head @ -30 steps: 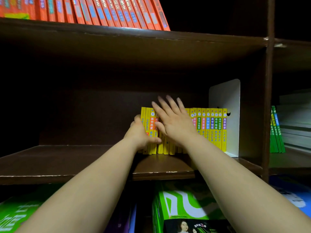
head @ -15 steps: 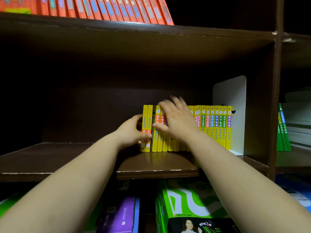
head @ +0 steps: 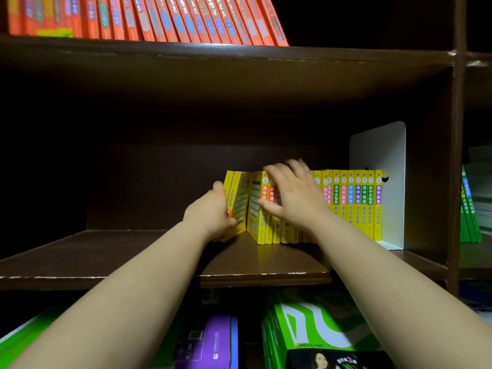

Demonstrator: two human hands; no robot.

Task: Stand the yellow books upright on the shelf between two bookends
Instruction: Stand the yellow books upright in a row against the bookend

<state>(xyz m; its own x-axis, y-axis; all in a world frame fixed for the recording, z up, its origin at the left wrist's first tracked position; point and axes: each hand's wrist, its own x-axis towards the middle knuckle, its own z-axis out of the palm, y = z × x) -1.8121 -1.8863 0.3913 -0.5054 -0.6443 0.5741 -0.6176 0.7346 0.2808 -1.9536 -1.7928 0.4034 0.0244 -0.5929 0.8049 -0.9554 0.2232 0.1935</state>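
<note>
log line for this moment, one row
left hand grips leaning end books | right hand braces yellow row | white bookend right | left bookend unseen

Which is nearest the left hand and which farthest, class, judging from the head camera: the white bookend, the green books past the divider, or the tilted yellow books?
1. Tilted yellow books, touching the left hand.
2. White bookend, at the row's right end.
3. Green books, far right, beyond the divider.

Yellow books (head: 351, 203) with multicoloured spine labels, white bookend (head: 378, 153), dark brown shelf (head: 106, 254), orange-red books (head: 159, 20) above, green books (head: 314, 323) below.
</note>
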